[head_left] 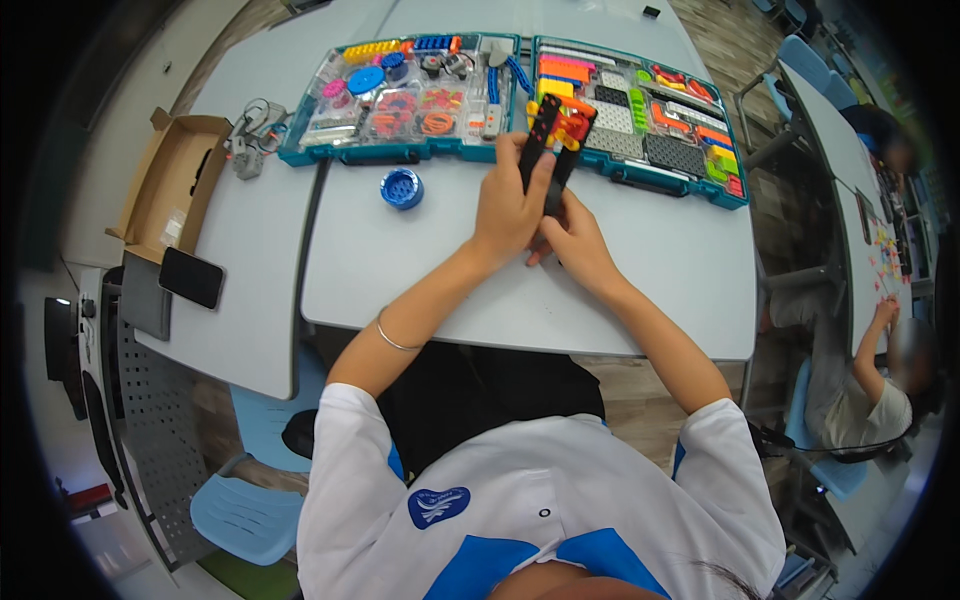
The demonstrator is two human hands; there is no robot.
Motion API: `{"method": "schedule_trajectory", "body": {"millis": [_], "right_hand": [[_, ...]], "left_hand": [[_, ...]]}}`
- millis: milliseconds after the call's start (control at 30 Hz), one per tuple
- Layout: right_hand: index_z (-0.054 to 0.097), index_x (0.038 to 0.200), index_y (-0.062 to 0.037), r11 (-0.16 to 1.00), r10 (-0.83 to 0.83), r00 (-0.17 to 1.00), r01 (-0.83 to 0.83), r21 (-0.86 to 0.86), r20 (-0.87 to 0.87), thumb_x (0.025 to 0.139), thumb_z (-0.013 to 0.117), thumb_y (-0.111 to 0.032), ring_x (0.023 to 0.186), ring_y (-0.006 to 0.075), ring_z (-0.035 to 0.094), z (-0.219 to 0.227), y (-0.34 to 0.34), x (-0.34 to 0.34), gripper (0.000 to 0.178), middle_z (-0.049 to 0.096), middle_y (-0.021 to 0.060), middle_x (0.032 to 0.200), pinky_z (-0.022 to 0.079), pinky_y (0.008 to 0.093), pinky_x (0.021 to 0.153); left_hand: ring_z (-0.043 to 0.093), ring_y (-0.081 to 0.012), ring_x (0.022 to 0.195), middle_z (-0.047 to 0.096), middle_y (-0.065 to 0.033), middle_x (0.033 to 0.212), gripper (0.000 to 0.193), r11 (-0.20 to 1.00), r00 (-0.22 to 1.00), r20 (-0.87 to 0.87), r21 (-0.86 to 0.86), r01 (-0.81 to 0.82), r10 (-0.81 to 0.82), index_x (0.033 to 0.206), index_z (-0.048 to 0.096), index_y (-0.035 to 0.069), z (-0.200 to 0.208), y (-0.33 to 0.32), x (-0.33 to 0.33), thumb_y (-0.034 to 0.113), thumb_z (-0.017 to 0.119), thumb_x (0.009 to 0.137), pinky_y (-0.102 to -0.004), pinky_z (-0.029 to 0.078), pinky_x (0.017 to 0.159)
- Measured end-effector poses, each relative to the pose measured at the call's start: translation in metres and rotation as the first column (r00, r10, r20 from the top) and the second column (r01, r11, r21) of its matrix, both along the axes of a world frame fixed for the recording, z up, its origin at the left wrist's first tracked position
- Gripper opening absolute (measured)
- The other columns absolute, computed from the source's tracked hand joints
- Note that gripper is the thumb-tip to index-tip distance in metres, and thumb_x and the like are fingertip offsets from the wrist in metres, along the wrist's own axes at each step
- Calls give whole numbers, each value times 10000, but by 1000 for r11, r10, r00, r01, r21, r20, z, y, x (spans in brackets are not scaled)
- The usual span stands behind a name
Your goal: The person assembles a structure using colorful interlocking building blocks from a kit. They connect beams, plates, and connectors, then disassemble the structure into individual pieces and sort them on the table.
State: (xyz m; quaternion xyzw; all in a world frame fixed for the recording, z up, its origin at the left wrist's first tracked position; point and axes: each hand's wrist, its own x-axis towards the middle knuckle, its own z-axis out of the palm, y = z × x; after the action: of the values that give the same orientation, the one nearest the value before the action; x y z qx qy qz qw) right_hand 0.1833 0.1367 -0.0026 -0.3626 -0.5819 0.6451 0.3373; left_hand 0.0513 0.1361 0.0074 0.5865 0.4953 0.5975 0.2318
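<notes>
Both my hands are raised over the white table, closed on a black toy-brick assembly (pixel 541 135) with orange, red and yellow parts between its two long black beams. My left hand (pixel 508 208) wraps the left beam, thumb along its face. My right hand (pixel 580 240) grips the lower end, its fingers partly hidden behind the piece. A blue wheel-like part (pixel 402 188) stands on the table left of my hands. Just beyond, a teal parts case (pixel 385 156) lies opened out, filled with colourful building pieces, plates, beams and blue cables.
On the left table are an open cardboard box (pixel 205 140), a black phone (pixel 192 278) and a grey device with cables (pixel 247 158). Light blue chairs (pixel 247 515) stand at the lower left. Other people sit at a table (pixel 845 190) on the right with small coloured pieces.
</notes>
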Motion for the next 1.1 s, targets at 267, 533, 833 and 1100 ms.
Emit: {"method": "schedule_trajectory", "body": {"millis": [267,533,833,1100], "right_hand": [[480,1139,75,998,64,997,-65,22,54,964,427,-108,673,195,681,1,1,2,258,650,134,878,579,290,620],[486,1116,98,999,23,1000,-23,-24,-7,921,422,-39,709,221,683,4,-3,0,247,643,162,847,597,328,625],[528,1055,74,997,63,997,-62,48,-35,931,527,-118,744,169,661,4,1,9,229,657,115,865,559,289,608],[601,989,0,988,157,988,-157,-4,15,915,677,-229,698,117,604,6,12,18,253,648,66,854,503,257,609]], "left_hand": [[661,-285,642,644,-177,768,361,1000,996,-84,22,18,-16,1184,429,-22,4,0,3,274,529,1002,-373,479,553],[641,-245,604,629,-148,721,350,1000,998,-56,-15,-3,2,1185,434,-5,5,-1,4,281,527,1005,-355,447,517],[517,-107,605,567,-56,701,328,998,984,178,-61,1,9,1126,439,9,0,3,-9,322,472,1034,-281,401,532],[360,-44,631,399,35,689,296,987,939,343,-139,83,-31,1032,495,44,-4,8,-12,328,413,1057,-221,328,566]]}}
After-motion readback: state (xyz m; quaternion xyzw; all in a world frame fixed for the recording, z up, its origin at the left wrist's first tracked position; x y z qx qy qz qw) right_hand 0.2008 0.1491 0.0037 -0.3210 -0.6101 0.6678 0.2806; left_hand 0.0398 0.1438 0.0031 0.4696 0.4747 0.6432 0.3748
